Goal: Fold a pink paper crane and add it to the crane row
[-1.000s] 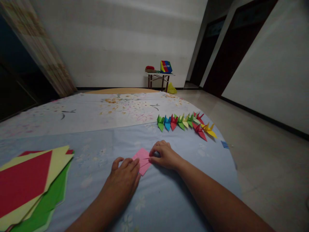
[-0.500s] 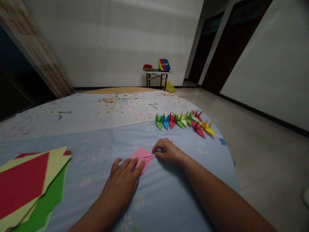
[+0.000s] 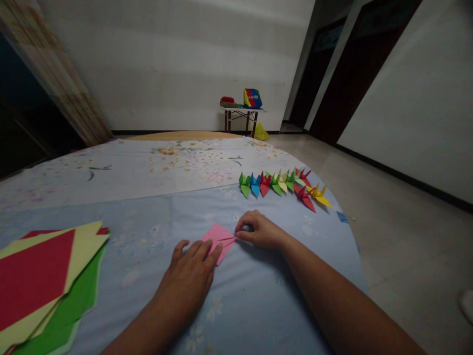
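A folded piece of pink origami paper (image 3: pixel 216 231) lies on the blue flowered tablecloth (image 3: pixel 148 276), with creases running toward its right corner. My left hand (image 3: pixel 195 268) rests on the paper's near-left part, fingers spread and pressing it down. At the right corner, my right hand (image 3: pixel 258 230) has its thumb and forefinger pinched together on the tip of the paper. The fingertips hide the very end of that corner.
A stack of red, yellow and green paper sheets (image 3: pixel 48 281) lies at the left. Several folded paper cranes (image 3: pixel 275 183) stand in a row near the table's right edge. Against the far wall is a small table (image 3: pixel 244 109) bearing a colourful box (image 3: pixel 252 98).
My right thumb and forefinger have closed on the paper's right corner, where they were slightly apart from it before. My left hand stays in place on the paper.
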`<action>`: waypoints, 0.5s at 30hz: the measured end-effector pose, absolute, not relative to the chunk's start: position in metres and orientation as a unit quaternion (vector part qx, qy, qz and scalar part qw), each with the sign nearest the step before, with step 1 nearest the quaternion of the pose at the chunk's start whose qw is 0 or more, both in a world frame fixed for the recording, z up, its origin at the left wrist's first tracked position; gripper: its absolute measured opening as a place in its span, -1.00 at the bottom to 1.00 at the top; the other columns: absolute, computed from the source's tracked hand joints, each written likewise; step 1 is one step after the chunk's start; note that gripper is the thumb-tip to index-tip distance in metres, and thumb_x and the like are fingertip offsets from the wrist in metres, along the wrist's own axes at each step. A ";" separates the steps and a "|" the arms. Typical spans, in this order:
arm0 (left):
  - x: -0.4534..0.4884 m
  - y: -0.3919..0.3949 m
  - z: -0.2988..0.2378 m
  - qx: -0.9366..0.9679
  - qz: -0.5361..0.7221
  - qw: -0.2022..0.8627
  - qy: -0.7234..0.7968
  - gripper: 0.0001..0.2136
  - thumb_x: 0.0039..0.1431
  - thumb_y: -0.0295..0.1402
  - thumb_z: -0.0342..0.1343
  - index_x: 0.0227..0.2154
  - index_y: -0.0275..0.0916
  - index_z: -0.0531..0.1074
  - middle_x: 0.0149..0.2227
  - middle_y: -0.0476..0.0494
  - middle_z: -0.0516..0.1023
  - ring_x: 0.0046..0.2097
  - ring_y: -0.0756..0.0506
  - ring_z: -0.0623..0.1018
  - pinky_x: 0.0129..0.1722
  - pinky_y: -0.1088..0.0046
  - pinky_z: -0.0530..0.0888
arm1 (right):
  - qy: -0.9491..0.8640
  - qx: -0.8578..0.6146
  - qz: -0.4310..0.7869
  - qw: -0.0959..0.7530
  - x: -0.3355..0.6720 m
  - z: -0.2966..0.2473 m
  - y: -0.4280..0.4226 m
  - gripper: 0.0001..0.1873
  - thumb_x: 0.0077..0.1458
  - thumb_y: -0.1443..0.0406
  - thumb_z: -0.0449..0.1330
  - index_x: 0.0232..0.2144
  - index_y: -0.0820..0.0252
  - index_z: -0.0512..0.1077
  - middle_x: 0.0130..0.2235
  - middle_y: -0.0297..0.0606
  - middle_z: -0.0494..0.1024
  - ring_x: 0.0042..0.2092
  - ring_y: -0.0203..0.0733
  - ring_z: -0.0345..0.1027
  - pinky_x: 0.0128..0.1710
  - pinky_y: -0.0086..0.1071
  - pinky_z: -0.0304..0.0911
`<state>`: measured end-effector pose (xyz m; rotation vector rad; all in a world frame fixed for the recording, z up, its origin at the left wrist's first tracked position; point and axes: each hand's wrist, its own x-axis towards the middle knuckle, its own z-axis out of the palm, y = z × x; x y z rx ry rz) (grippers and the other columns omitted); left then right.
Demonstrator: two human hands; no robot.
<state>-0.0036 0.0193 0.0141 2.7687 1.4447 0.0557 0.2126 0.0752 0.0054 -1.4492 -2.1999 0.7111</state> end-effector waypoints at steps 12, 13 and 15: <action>-0.005 0.020 0.009 0.888 0.023 0.003 0.459 -0.64 0.17 -0.43 -0.12 0.03 -0.17 0.31 0.06 -0.25 0.38 0.05 -0.20 0.35 0.05 0.10 0.09 | -0.792 -0.532 0.222 0.200 0.207 0.001 0.073 -0.87 -0.08 0.19 0.28 -0.44 0.09 0.51 -0.25 -0.28 0.42 -0.11 -0.14 0.16 -0.09 -0.24 -0.03; -0.005 0.020 0.009 0.888 0.027 0.001 0.459 -0.64 0.17 -0.43 -0.12 0.03 -0.16 0.31 0.06 -0.25 0.38 0.05 -0.19 0.35 0.05 0.10 0.10 | -0.791 -0.533 0.222 0.201 0.207 0.001 0.073 -0.88 -0.08 0.19 0.28 -0.44 0.09 0.51 -0.25 -0.28 0.42 -0.11 -0.14 0.16 -0.09 -0.24 -0.03; -0.006 0.020 0.008 0.888 0.034 -0.002 0.459 -0.65 0.17 -0.43 -0.11 0.02 -0.15 0.32 0.06 -0.23 0.38 0.04 -0.19 0.35 0.05 0.12 0.10 | -0.789 -0.536 0.222 0.202 0.207 0.000 0.074 -0.87 -0.08 0.19 0.27 -0.44 0.09 0.51 -0.26 -0.28 0.42 -0.11 -0.14 0.16 -0.09 -0.24 -0.03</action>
